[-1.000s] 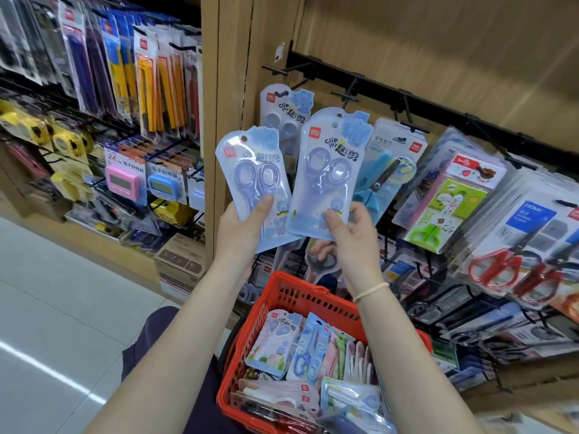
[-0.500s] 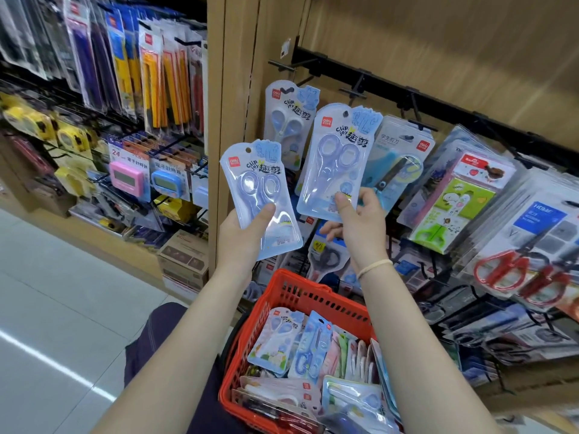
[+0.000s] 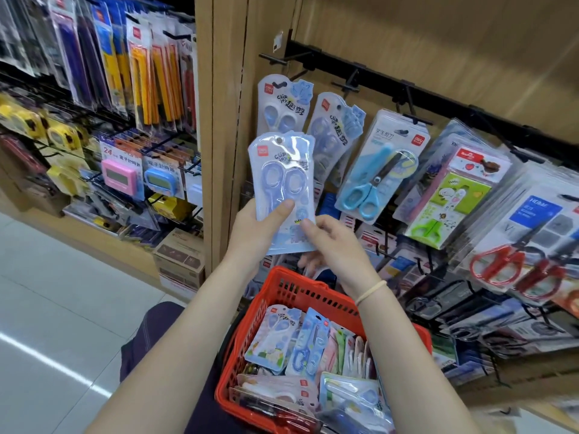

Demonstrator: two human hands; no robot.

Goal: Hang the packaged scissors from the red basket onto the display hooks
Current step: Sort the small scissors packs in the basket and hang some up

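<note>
Holding a blue scissors pack (image 3: 283,192) up in front of the wooden wall, left hand (image 3: 255,228) wrapped round its lower left edge with the thumb pressed flat on the front. Touching the same pack at its lower right edge with the right hand (image 3: 336,245), thumb on the front, fingers tucked behind, so pinched from both sides. Standing straight up, top edge with the little round hole just below and in front of a hung pack (image 3: 282,104) on the first hook. Hanging just beside that, a second blue pack (image 3: 336,136), tilted a bit, with its left side close to the held pack's right edge. Sitting low between the arms, the red basket (image 3: 300,296), more packs standing inside, its far rim right under the right hand. Running across the wall up high, a black rail (image 3: 438,98) with hooks sticking out, bare wood above it. Open floor (image 3: 62,292) on the left; crowded packs close on the right, among them red scissors (image 3: 498,264)
</note>
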